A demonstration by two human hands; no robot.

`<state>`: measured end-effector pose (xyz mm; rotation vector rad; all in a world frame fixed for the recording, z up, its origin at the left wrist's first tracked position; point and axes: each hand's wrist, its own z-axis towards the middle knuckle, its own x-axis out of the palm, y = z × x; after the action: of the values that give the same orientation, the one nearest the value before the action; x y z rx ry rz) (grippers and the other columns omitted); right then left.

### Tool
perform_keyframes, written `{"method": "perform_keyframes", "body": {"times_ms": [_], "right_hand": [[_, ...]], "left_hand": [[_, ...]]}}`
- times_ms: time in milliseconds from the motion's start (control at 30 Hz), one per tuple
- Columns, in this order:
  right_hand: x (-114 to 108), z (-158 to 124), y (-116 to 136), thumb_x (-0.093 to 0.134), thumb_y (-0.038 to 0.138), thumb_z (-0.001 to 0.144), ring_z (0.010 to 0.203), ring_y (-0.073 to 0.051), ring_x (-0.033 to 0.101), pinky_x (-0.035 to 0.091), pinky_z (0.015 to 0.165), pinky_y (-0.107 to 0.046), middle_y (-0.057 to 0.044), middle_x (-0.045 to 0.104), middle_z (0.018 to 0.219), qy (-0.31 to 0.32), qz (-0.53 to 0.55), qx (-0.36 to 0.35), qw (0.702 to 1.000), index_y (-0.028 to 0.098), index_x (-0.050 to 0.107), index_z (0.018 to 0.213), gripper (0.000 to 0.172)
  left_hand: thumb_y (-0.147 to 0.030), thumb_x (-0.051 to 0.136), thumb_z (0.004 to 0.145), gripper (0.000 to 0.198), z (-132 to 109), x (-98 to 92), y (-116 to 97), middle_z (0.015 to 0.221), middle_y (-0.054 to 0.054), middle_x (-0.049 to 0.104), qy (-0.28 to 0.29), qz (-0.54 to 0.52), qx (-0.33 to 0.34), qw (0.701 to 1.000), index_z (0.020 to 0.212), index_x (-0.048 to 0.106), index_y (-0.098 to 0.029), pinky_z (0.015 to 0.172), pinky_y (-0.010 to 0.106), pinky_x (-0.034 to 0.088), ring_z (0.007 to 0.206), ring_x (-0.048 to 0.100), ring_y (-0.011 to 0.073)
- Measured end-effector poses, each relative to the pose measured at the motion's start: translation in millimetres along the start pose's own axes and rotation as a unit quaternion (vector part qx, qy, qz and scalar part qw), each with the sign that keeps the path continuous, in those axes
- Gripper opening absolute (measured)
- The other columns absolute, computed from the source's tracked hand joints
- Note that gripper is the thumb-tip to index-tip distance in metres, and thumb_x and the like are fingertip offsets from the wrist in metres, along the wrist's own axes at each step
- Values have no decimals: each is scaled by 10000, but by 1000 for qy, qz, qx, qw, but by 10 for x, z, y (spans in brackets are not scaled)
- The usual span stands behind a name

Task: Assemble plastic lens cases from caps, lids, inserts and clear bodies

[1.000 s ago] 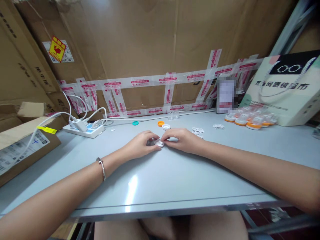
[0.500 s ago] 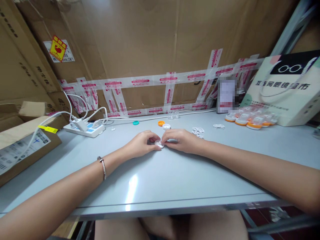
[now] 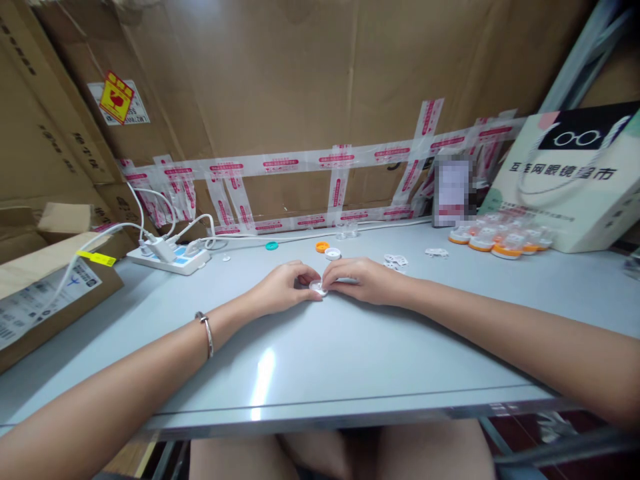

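Note:
Near the middle of the table, my left hand grips a small round clear-and-white plastic piece between thumb and fingers. My right hand meets it from the other side, its fingers pinched together over the piece's right edge. Whatever is between those fingertips is too small to make out. Just behind the hands lie a white round cap and an orange ring. A green ring is farther left, and small clear round pieces sit at the back.
Small white plastic parts lie beyond my right wrist, with another white part farther right. Several orange-and-white round items cluster before a paper bag. A phone leans behind; a power strip and carton are left.
My right fingertips have shifted very slightly over the round piece. Both hands otherwise stay in the same place, and the view is nearly still.

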<state>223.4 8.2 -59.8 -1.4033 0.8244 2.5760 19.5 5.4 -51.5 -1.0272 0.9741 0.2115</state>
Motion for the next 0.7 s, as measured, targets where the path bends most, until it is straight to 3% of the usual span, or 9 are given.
{"method": "perform_keyframes", "body": {"times_ms": [500, 700], "right_hand": [[30, 2, -26, 510, 206, 831, 824, -153, 598, 478, 793, -319, -77, 624, 903, -5, 26, 15, 1000, 167, 667, 830, 162], [17, -10, -42, 566, 123, 723, 850, -168, 576, 461, 816, -340, -72, 586, 927, -7, 25, 33, 999, 171, 699, 831, 178]], "left_hand": [[-290, 686, 678, 228, 4, 4, 6, 814, 25, 596, 3, -5, -3, 1000, 861, 653, -158, 712, 257, 432, 778, 542, 151], [-308, 689, 684, 270, 8, 8, 25, 847, 41, 603, 3, -3, 1, 1000, 897, 647, -147, 723, 262, 428, 792, 547, 156]]}}
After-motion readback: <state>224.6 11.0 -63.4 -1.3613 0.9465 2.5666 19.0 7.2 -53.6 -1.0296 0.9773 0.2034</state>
